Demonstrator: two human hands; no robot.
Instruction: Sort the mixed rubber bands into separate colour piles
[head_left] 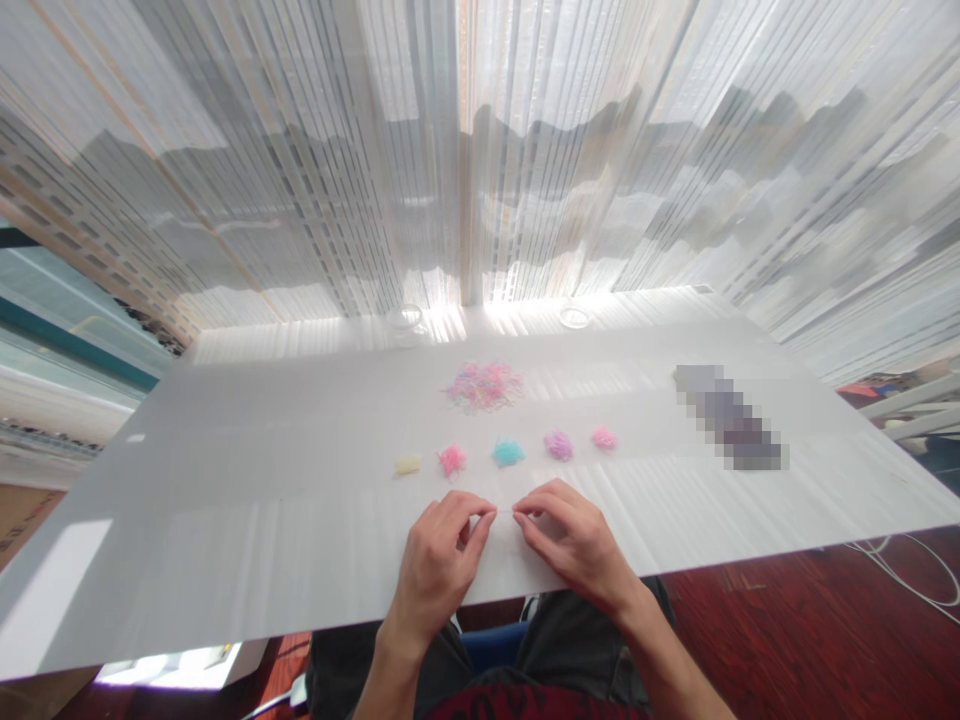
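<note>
Left hand point(439, 560): bare, fingers curled, thumb and index fingertips pressed together on the left end of a pale strand point(505, 512); it hovers over or rests on the near edge of the white table point(255, 480), which of the two cannot be told.
Right hand point(574, 540): facing the left one, likewise curled, thumb and index tips closed on the strand's right end; the two hands are near each other but apart.
Strand: stretched in a short, level line between the fingertips, on the near side of the row of small piles; too fine to make out its exact shape.
Row of piles: five, each apart from the next, running left to right: yellow pile point(408, 465), deep pink pile point(452, 460), blue pile point(508, 453), purple pile point(559, 445), light pink pile point(604, 438).
Mixed pile point(484, 387): larger, loosely spread, many pastel colours, lying on the far side of the row, beyond the deep pink and blue piles.
Right part of table: a pixelated object point(739, 420), its details hidden.
Far edge: two clear round items point(575, 317) near a striped, sheer curtain point(465, 150).
Near right: white cable point(907, 570) on a dark red floor point(787, 630).
</note>
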